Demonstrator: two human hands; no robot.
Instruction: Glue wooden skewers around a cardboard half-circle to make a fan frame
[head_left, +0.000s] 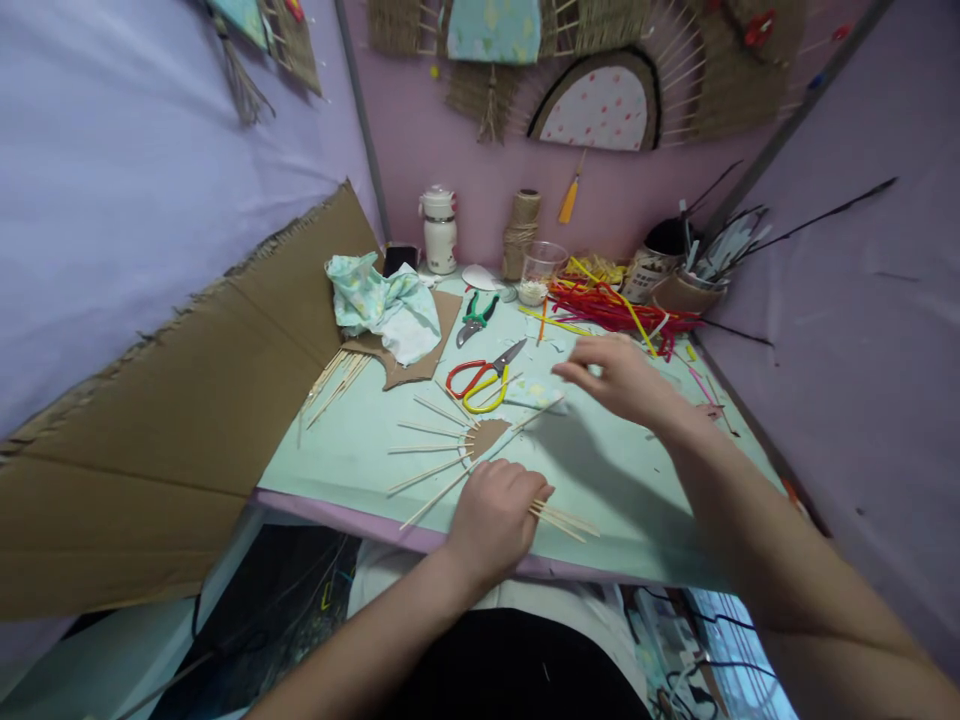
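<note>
My left hand (496,515) is closed around several thin bamboo sticks (566,520), whose ends stick out to the right near the table's front edge. Just beyond it lies a small cardboard half-circle (489,438) with sticks fanned out from its rim to the left and one long stick along its straight side. My right hand (616,375) hovers above the table to the right, thumb and fingers pinched together; whatever is between them, if anything, is too small to make out. Scissors (487,380) with red and yellow handles lie behind the half-circle, beside a folded patterned cloth (534,392).
Green-handled pruning shears (477,318), crumpled cloth (382,300) and loose sticks (337,385) lie at the back left. A bottle (439,232), twine spool (521,235), plastic cup (541,270) and red pipe cleaners (611,308) line the back. A cardboard sheet (172,420) stands left.
</note>
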